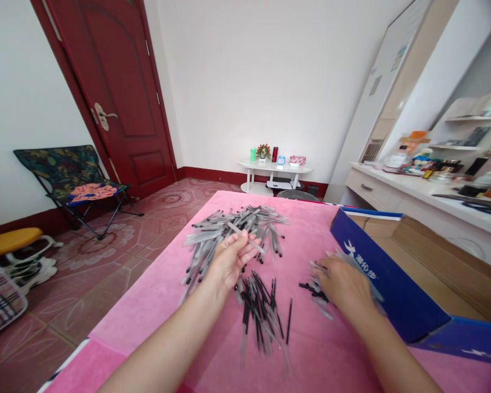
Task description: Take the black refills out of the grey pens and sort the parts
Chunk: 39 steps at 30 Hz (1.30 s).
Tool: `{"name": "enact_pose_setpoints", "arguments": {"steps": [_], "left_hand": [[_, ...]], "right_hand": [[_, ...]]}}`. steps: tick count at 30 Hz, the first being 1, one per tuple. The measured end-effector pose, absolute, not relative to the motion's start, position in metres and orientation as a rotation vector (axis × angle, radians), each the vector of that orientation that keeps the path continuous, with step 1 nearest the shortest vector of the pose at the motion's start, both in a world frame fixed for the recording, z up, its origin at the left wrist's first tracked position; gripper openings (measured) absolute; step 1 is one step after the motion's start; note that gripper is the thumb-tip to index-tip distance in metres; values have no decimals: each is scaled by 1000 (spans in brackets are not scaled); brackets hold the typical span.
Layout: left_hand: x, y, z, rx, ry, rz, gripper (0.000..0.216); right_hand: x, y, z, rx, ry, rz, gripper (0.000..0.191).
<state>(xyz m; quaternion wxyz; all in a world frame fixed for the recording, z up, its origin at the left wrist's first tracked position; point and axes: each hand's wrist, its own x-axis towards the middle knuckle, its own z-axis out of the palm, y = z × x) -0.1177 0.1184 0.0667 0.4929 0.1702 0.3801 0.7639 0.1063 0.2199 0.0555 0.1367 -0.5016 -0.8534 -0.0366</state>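
My left hand [234,256] pinches a translucent pen barrel [257,246] between thumb and fingers, just above the near side of a big heap of similar grey-clear barrels with dark ends [207,240]. Below that hand lies a loose bunch of thin black pen refills [262,311]. Over to the right, my right hand [346,281] reaches down into a smaller pile of clear and black pen pieces [316,292], its fingers curled at the pile's left edge. What those fingertips grip is hidden.
A blue cardboard box [393,284], brown inside, stands on the pink cloth [147,327] right of my right hand. Beyond are a low white side table [278,165], a cluttered white counter [417,183], a folding chair [65,169] and a red door [110,82].
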Motion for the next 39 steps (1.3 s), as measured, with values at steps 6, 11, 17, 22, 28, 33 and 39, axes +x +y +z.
{"name": "enact_pose_setpoints", "arguments": {"steps": [6,11,17,22,28,33,39], "left_hand": [[-94,115,58,513,1000,1706,26],[-79,112,53,608,1115,1668,34],[-73,113,47,689,1168,1598,38],[-106,121,49,943,1537,1628,41],[-180,120,37,1360,2677,1395,15],[-198,118,24,1420,2850,1100,16],[-198,120,23,1405,2864,1092,19]], "right_hand": [[92,211,53,-1188,-2316,284,26],[64,177,60,-804,-2173,1206,33],[54,160,55,-837,-2092,1256,28],[57,161,63,-901,-1978,1493,31],[54,161,60,-905,-1956,1480,29],[52,160,52,-888,-1982,1495,27],[51,161,49,-910,-1983,1544,25]]}}
